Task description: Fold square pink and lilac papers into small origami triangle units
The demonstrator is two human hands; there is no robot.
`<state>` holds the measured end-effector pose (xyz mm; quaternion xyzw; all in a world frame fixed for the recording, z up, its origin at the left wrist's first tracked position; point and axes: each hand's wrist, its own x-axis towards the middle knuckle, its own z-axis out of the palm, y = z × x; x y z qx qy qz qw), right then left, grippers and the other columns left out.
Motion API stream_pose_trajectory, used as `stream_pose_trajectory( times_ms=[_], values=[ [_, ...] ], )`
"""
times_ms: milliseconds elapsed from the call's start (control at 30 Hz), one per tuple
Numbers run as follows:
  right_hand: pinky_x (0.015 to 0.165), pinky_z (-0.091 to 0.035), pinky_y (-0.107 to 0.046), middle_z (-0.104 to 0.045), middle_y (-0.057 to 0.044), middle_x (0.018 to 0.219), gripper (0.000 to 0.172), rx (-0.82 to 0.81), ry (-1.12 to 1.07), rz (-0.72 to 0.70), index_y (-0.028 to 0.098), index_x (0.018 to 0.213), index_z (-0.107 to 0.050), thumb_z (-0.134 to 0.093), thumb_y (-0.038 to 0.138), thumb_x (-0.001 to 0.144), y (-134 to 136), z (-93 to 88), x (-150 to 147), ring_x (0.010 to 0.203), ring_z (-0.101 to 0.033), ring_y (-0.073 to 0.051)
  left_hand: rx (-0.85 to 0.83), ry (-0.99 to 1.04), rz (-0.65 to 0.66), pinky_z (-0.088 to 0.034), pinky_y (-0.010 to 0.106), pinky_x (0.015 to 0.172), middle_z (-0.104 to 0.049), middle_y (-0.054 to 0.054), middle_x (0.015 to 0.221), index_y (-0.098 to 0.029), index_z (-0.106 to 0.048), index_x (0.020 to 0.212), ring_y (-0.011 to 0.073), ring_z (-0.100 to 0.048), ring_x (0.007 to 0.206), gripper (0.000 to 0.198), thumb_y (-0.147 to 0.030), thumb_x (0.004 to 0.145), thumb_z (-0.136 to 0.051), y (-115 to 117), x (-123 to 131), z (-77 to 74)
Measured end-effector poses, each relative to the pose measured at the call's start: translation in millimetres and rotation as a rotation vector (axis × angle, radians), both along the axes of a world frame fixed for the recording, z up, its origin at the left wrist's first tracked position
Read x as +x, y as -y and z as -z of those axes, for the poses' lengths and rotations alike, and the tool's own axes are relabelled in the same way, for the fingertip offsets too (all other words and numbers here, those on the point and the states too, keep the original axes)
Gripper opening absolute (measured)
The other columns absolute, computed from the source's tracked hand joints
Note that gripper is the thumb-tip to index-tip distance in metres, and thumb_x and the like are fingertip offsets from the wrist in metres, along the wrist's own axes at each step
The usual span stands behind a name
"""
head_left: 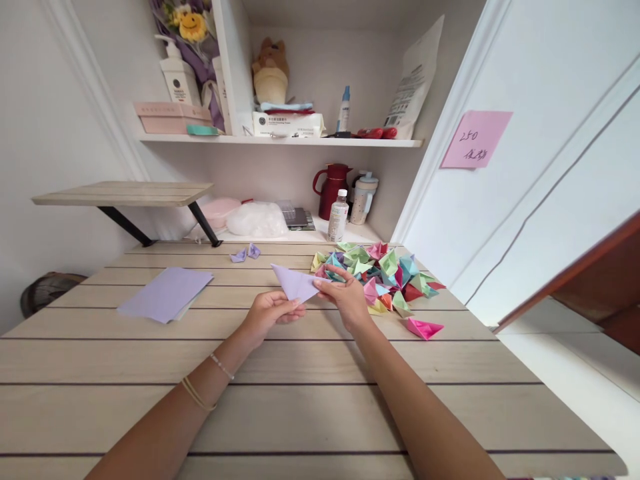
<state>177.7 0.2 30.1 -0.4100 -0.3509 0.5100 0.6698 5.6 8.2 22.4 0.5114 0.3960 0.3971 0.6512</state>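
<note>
A folded piece of lilac paper [299, 283], roughly triangular, is held between both hands above the table. My left hand [273, 312] pinches its lower edge with thumb and fingers. At its right corner my right hand [347, 298] grips it, the fingers partly hidden behind. Just beyond the right hand lies a heap of folded paper boats [387, 263] in many colours. One bright pink paper boat [424, 329] sits apart, nearer me. Two small lilac paper boats [247, 253] stand farther back on the left. A stack of lilac paper sheets [167, 293] lies to the left.
The slatted wooden table [280, 413] spans the front. A small raised shelf [125, 193] on black brackets stands at back left. Behind the heap are a plastic bottle [338, 218], a dark red jug [333, 190] and a light tumbler [364, 200]. A clear plastic bag [257, 220] lies at the back.
</note>
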Motion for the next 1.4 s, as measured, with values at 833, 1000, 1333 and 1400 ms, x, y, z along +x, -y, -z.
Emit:
stream_pose_trajectory(
  times_ms=[833,1000,1333,1400],
  values=[
    [0.062,-0.044,-0.021,-0.065,0.000,0.076,0.026,-0.049,-0.045,-0.530,0.019,0.087,-0.066,-0.070,0.033,0.065,8.1,1.8,-2.9,0.067,-0.057,-0.009,0.057,0.128,0.127,-0.041,0.020,0.053,-0.058,0.001,0.064,-0.013,-0.058,0.079,0.0080,-0.053,0.052,0.022,-0.033,0.072,-0.062,-17.1,-14.7,11.7],
    [0.066,-0.046,-0.022,-0.067,-0.002,0.085,0.026,-0.024,-0.116,-0.598,0.020,0.092,-0.065,-0.068,0.030,0.068,11.1,-0.1,-4.1,0.073,-0.060,-0.010,0.017,0.205,0.146,-0.042,0.021,0.054,-0.058,0.002,0.061,-0.012,-0.057,0.077,0.0084,-0.053,0.052,0.021,-0.032,0.073,-0.062,-17.1,-14.7,11.8],
    [0.068,-0.049,-0.023,-0.067,-0.002,0.087,0.031,-0.071,-0.082,-0.594,0.019,0.093,-0.063,-0.071,0.026,0.063,15.9,-3.3,-7.4,0.075,-0.063,-0.011,0.006,0.215,0.157,-0.043,0.020,0.055,-0.058,0.002,0.060,-0.011,-0.058,0.082,0.0078,-0.053,0.053,0.022,-0.032,0.074,-0.060,-17.7,-15.1,11.5],
    [0.071,-0.049,-0.025,-0.067,-0.002,0.086,0.032,-0.069,-0.067,-0.580,0.019,0.091,-0.063,-0.072,0.026,0.062,16.8,-5.0,-8.4,0.075,-0.063,-0.012,0.007,0.201,0.138,-0.044,0.020,0.055,-0.058,0.001,0.060,-0.011,-0.059,0.082,0.0077,-0.053,0.053,0.023,-0.032,0.073,-0.062,-17.6,-15.0,10.5]
  ],
)
